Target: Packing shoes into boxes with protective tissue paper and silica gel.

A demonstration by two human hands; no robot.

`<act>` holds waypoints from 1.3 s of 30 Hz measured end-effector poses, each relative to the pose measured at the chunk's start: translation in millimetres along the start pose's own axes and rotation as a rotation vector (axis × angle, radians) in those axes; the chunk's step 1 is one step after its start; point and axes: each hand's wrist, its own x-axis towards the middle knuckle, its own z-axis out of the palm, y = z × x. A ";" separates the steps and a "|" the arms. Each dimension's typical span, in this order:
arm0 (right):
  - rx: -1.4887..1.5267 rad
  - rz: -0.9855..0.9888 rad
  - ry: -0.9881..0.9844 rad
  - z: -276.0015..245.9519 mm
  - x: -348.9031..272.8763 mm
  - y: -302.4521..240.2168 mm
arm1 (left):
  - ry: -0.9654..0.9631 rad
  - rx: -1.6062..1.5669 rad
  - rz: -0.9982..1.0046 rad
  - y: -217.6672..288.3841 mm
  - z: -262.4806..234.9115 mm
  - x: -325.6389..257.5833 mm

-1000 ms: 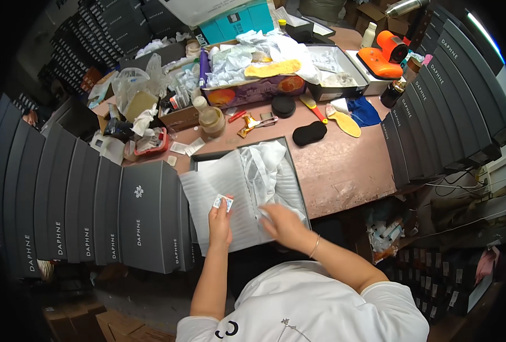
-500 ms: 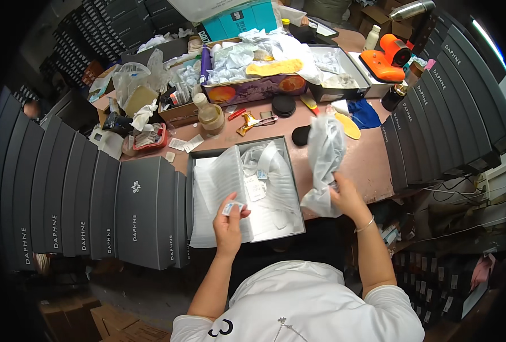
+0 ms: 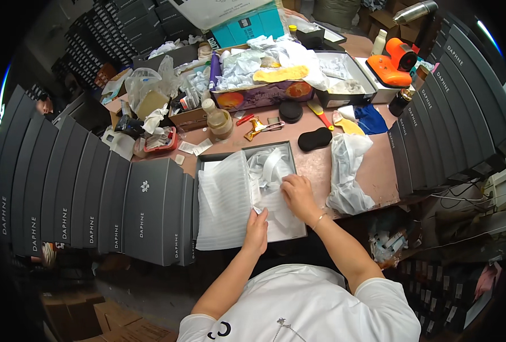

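An open dark grey shoebox lies before me, with translucent ribbed foam sheeting spread over its left half. White wrapping fills the box's right half. My left hand is at the near middle of the box, fingertips pinched on a small white packet. Over the right half, my right hand has its fingers curled onto the white wrapping; what lies beneath is hidden. A bundle wrapped in white tissue rests on the table to the right of the box, apart from both hands.
Dark grey shoeboxes stand in rows at left and right. Behind lie a black sponge, a brush, a bottle, a round black tin and a purple carton of crumpled paper. An orange tape dispenser stands farther back.
My right hand has set the tissue-wrapped bundle down on the table and moved left onto the wrapping in the box. My left hand, with the packet, has shifted right.
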 end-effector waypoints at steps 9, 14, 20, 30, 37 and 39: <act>0.567 0.456 0.299 -58.6 -33.1 7.6 | -0.068 -0.139 -0.035 -13.5 4.1 14.7; 1.107 0.683 0.481 -91.6 -56.7 28.7 | -0.028 -0.024 0.041 -3.2 8.7 -10.2; 1.072 0.461 -0.886 -141.6 -84.5 -38.5 | -0.071 0.512 0.617 29.3 -8.3 -31.3; 0.163 0.358 -0.059 5.6 -25.9 13.0 | 0.079 1.243 0.476 60.9 -33.7 67.7; 0.579 0.495 -0.142 -80.2 -31.2 -5.9 | -0.220 0.449 0.519 48.6 -20.9 40.1; 0.598 0.419 -0.134 -112.9 -19.4 -10.4 | -0.341 0.076 0.332 47.8 1.1 23.5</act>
